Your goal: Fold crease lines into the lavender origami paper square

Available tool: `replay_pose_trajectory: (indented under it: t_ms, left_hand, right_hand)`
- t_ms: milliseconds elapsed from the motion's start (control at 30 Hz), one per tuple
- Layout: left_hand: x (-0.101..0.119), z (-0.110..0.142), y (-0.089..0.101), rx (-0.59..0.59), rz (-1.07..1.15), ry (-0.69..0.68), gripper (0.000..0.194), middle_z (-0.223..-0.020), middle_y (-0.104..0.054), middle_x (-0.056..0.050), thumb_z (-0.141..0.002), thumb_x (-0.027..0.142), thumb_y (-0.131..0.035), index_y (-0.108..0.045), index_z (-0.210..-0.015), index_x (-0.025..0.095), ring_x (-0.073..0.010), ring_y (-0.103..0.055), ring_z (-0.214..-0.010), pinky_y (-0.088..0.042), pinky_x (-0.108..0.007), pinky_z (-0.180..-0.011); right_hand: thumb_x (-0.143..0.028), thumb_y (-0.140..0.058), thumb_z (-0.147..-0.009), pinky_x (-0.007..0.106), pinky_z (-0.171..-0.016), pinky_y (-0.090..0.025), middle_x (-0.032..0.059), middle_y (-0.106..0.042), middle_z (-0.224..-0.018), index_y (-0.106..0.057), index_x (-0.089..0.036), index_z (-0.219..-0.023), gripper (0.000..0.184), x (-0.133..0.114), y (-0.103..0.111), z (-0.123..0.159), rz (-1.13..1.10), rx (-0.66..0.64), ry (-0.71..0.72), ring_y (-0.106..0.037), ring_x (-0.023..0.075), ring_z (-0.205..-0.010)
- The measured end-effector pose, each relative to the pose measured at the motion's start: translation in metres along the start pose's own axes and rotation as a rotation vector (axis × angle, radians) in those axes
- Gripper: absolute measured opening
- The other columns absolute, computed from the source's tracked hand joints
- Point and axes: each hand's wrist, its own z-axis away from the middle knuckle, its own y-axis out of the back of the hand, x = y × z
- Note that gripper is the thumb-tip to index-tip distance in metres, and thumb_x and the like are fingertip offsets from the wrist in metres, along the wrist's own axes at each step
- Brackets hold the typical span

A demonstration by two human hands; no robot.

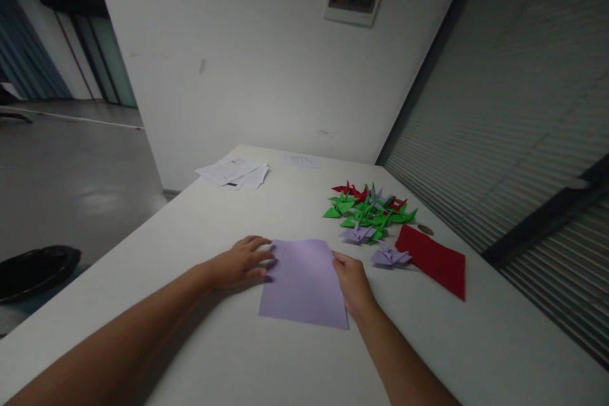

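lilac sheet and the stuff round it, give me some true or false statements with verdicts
1. Both hands touch the lilac sheet: the left hand at its left edge, the right hand at its right edge. True.
2. The lilac sheet is crumpled into a ball. False: it lies flat on the white table.
3. A red sheet lies to the right of the lilac one. True.
4. The pile of folded paper shapes is all blue. False: they are green, red and lilac.
5. The printed papers lie under the left hand. False: they lie apart at the far side of the table.
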Motion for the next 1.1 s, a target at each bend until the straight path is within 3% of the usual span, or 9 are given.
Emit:
replay_pose_trajectory:
  t_ms: [133,300,533,733,1100]
  left_hand:
    - [0.002,-0.002,0.004,-0.007,0.040,-0.115,0.040,-0.151,-0.056,-0.010,-0.101,0.052,-0.053,-0.067,-0.133,0.032,-0.0324,-0.049,-0.139,-0.041,-0.050,-0.115]
    - [0.003,-0.003,0.002,-0.089,0.029,-0.101,0.040,-0.151,-0.058,-0.006,-0.104,0.045,-0.049,-0.062,-0.140,0.033,-0.0326,-0.047,-0.144,-0.039,-0.049,-0.116]
    - [0.005,-0.003,0.003,-0.121,0.058,-0.064,0.042,-0.151,-0.058,-0.005,-0.106,0.039,-0.045,-0.057,-0.146,0.037,-0.0311,-0.044,-0.147,-0.037,-0.049,-0.115]
    - [0.005,-0.002,0.003,-0.126,0.068,-0.064,0.043,-0.153,-0.057,-0.004,-0.106,0.035,-0.043,-0.056,-0.147,0.037,-0.0316,-0.043,-0.148,-0.037,-0.049,-0.115]
    - [0.008,-0.004,0.005,-0.117,0.057,-0.081,0.044,-0.152,-0.057,-0.004,-0.103,0.032,-0.048,-0.057,-0.146,0.037,-0.0317,-0.045,-0.147,-0.038,-0.049,-0.116]
  right_hand:
    - [-0.043,-0.060,-0.082,0.047,-0.087,-0.061,0.0122,-0.081,-0.108,-0.078,-0.012,-0.115,0.049,0.010,0.008,-0.009,-0.023,0.076,-0.036,-0.076,0.0336,-0.101]
    - [-0.045,-0.059,-0.087,0.054,-0.111,-0.049,0.0138,-0.076,-0.121,-0.079,-0.014,-0.116,0.046,0.010,0.014,-0.011,0.180,0.092,0.137,-0.070,0.0352,-0.119]
    - [-0.035,-0.052,-0.099,0.049,-0.115,-0.049,0.0121,-0.071,-0.133,-0.074,-0.017,-0.128,0.041,-0.004,0.005,0.004,0.385,-0.165,0.446,-0.067,0.0291,-0.126]
    - [-0.020,-0.050,-0.099,0.048,-0.115,-0.050,0.0091,-0.068,-0.137,-0.072,-0.021,-0.131,0.039,-0.012,-0.004,0.012,0.527,-0.357,0.638,-0.065,0.0257,-0.129]
    - [-0.006,-0.054,-0.093,0.047,-0.116,-0.048,0.0093,-0.068,-0.138,-0.070,-0.022,-0.133,0.047,-0.007,-0.014,0.017,0.736,-0.517,0.749,-0.063,0.0257,-0.131]
